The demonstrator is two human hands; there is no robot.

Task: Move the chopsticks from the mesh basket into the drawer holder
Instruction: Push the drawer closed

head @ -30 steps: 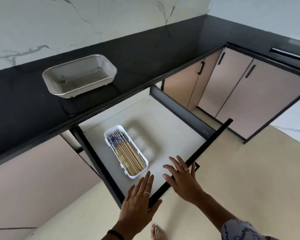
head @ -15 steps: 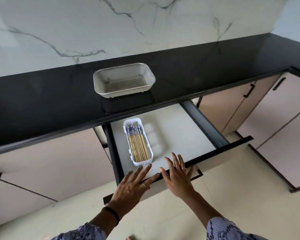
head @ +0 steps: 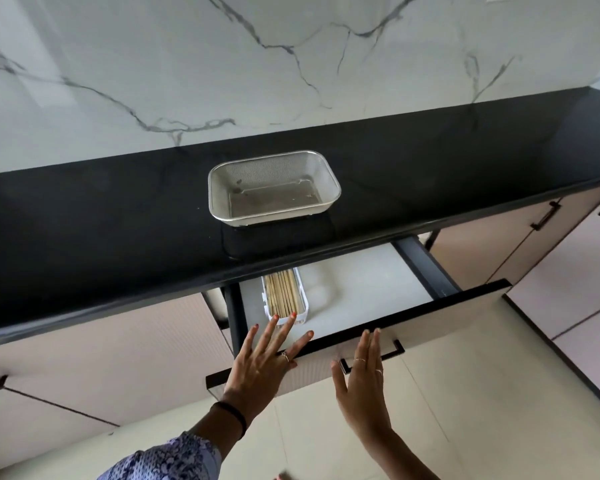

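Two hands lie flat against the front panel of a partly open drawer (head: 413, 327) in the lower middle of the frame. The left hand (head: 262, 363), lower centre-left, has its fingers straight and spread, the palm against the panel and the fingertips (head: 293, 315) reaching over its black top edge, in front of the holder; it holds nothing. The right hand (head: 362, 374), just right of it, is also flat with fingers straight and close together, pressed on the panel over the black handle (head: 397, 351); it too holds nothing. A dark band (head: 232, 415) circles the left wrist, and a patterned sleeve (head: 167, 460) shows at the bottom left.

Inside the drawer, towards its left side, sits the white holder (head: 302, 318), with the chopsticks (head: 284, 294) lying side by side in it, lengthwise. Their far ends are hidden under the edge of the black countertop (head: 84, 220), which crosses the middle of the frame. On that countertop, just above the drawer in the centre of the frame, stands the mesh basket (head: 274, 187), with no chopsticks in it. Behind it, a white marble wall (head: 291, 64) with grey veins fills the upper part. Pale cabinet doors (head: 101, 358) flank the drawer at left and right, and a light floor (head: 482, 427) shows at the lower right.
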